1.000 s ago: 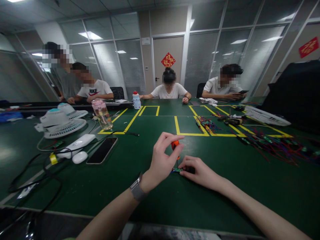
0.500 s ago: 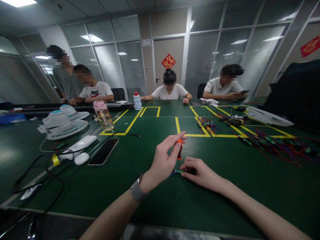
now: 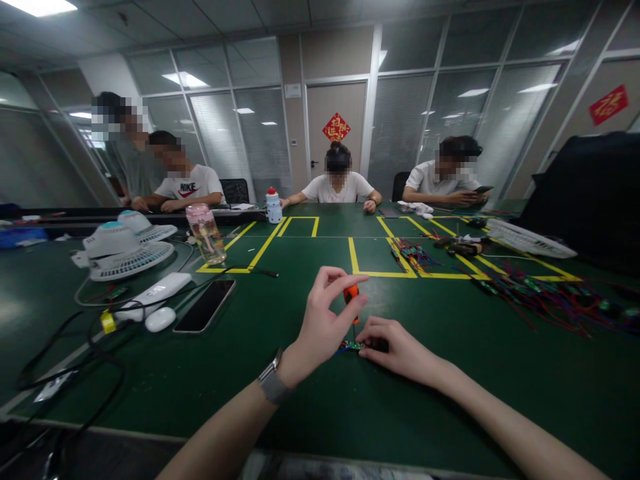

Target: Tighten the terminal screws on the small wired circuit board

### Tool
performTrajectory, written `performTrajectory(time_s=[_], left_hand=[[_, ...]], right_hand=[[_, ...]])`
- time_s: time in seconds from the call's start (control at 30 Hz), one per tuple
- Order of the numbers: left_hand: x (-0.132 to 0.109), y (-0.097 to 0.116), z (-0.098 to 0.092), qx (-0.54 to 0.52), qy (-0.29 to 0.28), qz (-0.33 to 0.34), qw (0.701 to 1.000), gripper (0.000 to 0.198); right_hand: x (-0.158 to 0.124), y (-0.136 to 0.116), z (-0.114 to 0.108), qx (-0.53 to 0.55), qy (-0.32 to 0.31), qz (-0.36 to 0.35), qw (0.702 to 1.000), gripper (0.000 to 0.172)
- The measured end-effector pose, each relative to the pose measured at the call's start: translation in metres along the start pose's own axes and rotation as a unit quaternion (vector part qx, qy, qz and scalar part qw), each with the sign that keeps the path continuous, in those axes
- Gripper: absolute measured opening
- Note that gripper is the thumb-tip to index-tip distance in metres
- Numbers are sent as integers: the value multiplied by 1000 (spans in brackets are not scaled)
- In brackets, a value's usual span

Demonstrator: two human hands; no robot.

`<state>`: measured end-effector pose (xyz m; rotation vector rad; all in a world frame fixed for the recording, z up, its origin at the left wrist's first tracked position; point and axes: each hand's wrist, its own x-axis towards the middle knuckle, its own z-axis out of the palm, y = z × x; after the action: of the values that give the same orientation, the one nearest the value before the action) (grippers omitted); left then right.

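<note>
The left hand [image 3: 324, 319] half-curled around the screwdriver [image 3: 352, 292] while the right hand [image 3: 393, 341] pinched the circuit board [image 3: 353, 346], so upright, gentle turning seemed best.

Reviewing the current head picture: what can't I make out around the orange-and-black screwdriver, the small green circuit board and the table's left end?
All in the head view:
- Orange-and-black screwdriver: handle partly covered by the left hand; tip too small to tell what it meets.
- Small green circuit board: right end hidden at the right hand; markings too small.
- Crumpled blue plastic: cut off by the left edge.
</note>
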<state>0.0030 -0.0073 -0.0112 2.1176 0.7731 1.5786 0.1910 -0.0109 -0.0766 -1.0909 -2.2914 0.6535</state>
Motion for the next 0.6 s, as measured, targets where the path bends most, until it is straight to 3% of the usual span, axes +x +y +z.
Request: performTrajectory(time_s=[0.13, 0.3, 0.43, 0.6], left_hand=[[0, -1, 1, -76, -59, -15, 995, 34], [-1, -1, 1, -16, -3, -9, 1000, 22], [0, -1, 1, -77, -63, -27, 995, 36], [0, 0, 2, -24, -2, -11, 1000, 22]], right_hand=[[1, -1, 0, 1, -3, 3, 1000, 11], [1, -3, -1, -2, -5, 6, 1000, 10], [1, -3, -1, -5, -7, 9, 1000, 11], [1, -1, -1, -3, -3, 0, 1000, 11]])
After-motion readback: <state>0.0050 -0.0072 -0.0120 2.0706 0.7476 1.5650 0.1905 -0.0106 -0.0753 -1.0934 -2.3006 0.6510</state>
